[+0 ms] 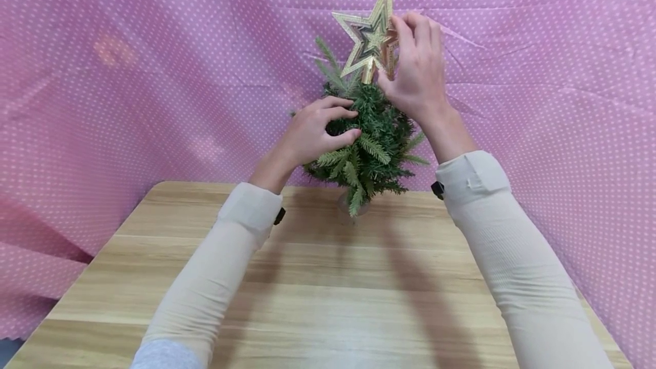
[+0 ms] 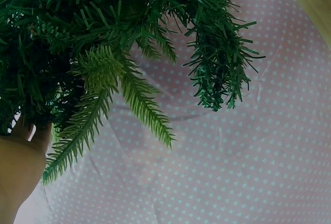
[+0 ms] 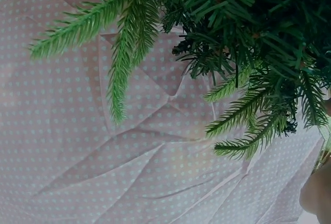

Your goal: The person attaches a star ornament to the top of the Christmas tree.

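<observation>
A small artificial Christmas tree stands on the table in the head view, dark green with lighter fir sprigs. On its top sits a gold star tree topper, leaning slightly right. My right hand holds the star by its right side, fingers at the upper edge and thumb near the base. Lower down, my left hand grips the tree's upper left branches, its fingertips among the needles. In the left wrist view, part of the left hand reaches into the foliage. The right wrist view catches only a sliver of the star.
The wooden table spreads in front of the tree, with arm shadows across it. Pink polka-dot cloth hangs behind and along both sides. A clear round base shows under the lowest branches, near the table's back edge.
</observation>
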`<action>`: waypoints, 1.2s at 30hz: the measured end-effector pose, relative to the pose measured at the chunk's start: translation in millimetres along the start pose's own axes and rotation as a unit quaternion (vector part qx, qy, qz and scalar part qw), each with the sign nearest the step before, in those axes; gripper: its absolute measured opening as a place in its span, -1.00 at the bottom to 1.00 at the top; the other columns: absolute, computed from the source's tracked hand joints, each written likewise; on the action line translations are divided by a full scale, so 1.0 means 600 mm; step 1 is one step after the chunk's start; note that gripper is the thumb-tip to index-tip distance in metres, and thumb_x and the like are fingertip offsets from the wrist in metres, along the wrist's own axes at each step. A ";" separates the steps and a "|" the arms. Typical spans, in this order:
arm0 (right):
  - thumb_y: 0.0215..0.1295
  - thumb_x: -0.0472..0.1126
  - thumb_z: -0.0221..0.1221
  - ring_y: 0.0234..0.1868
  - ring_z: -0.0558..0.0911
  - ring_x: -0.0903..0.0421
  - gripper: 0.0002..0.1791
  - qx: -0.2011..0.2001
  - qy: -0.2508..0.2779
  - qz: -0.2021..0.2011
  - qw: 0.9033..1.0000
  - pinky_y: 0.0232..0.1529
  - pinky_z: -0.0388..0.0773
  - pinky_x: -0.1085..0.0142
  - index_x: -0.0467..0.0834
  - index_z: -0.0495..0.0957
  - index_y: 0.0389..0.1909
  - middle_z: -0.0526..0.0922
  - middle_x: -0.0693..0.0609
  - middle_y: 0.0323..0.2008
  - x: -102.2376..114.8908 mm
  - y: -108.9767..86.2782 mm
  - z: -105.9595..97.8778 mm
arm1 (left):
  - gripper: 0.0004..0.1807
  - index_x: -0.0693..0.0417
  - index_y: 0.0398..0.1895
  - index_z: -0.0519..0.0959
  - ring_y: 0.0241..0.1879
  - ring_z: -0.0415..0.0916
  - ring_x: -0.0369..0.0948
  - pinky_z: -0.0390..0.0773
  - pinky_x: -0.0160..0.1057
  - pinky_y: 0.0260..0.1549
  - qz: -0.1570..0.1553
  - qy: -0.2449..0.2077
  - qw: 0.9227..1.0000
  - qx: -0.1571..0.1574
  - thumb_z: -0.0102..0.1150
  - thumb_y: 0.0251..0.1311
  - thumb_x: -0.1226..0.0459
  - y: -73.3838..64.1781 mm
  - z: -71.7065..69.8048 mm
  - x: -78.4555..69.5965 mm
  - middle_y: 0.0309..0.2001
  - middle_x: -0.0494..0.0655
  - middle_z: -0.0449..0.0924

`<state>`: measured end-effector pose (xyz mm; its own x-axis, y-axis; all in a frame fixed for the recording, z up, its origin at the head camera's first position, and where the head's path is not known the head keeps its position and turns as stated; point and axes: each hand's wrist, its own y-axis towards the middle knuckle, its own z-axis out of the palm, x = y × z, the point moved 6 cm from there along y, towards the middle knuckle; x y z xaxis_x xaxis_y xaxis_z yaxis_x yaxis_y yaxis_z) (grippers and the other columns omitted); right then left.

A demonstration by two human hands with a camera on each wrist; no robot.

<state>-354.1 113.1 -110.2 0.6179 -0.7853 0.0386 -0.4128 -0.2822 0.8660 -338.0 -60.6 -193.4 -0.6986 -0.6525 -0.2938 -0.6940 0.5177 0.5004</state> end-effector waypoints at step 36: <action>0.12 -0.24 0.42 0.29 0.29 -0.17 -0.14 0.025 -0.033 -0.009 0.999 0.44 0.12 0.18 -0.37 0.29 0.42 0.34 -0.27 0.28 0.000 -0.004 -0.008 | -0.44 -0.03 0.29 0.60 0.41 0.29 -0.03 0.22 0.10 0.39 0.002 0.008 1.000 0.014 0.08 0.41 -0.14 -0.001 -0.007 -0.008 0.39 -0.06 0.43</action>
<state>-350.1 116.6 -109.6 0.5802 -0.8144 -0.0118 -0.4357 -0.3226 0.8403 -333.5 -59.9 -188.6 -0.6982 -0.6589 -0.2799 -0.6966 0.5350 0.4781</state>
